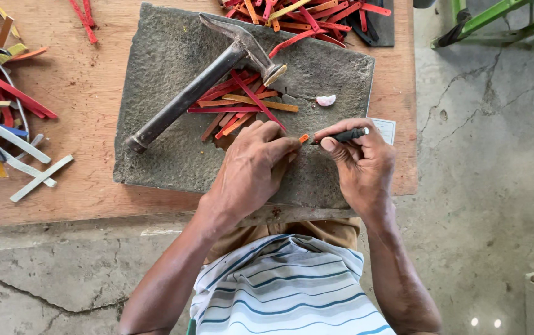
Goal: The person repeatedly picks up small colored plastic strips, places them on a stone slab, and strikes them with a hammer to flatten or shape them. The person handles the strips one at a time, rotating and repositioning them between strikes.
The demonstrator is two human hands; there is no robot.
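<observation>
- Step in hand, by my reading: trimming or marking a small orange strip piece (304, 138); next calls for a steady tool tip.
- Left hand (251, 167): fingertips pinch the orange piece against the grey stone slab (174, 155).
- Right hand (361, 162): clenched around a black-handled tool (344, 134), tip just beside the piece.
- Beyond the grip: hammer (208, 77) lying over red and orange strips (242, 102).
- Right of the grip: white card (386, 129), partly hidden.

So there's a tiny orange strip (304, 138) pinned flat on the stone slab, just its tip poking out from under the left-hand fingertips. The tool (345, 134) is a thin dark rod, lying nearly level in the right hand, its point aimed left and sitting right beside that orange tip.
</observation>
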